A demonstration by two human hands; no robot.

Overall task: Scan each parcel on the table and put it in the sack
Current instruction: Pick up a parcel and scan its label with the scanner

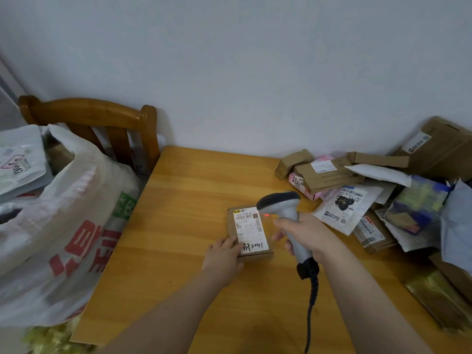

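Observation:
A small brown cardboard parcel with a white label lies flat in the middle of the wooden table. My left hand rests on its near left corner, fingers laid on the label's edge. My right hand grips the handle of a grey barcode scanner, whose head points at the label; a red light glows by the parcel's right edge. The scanner's black cable hangs toward the table's near edge. The big white sack with red print stands left of the table, its mouth open.
A heap of parcels, boxes and mailer bags, fills the table's right side up to the wall. A wooden chair stands behind the sack. A gold-wrapped package lies at the near right edge.

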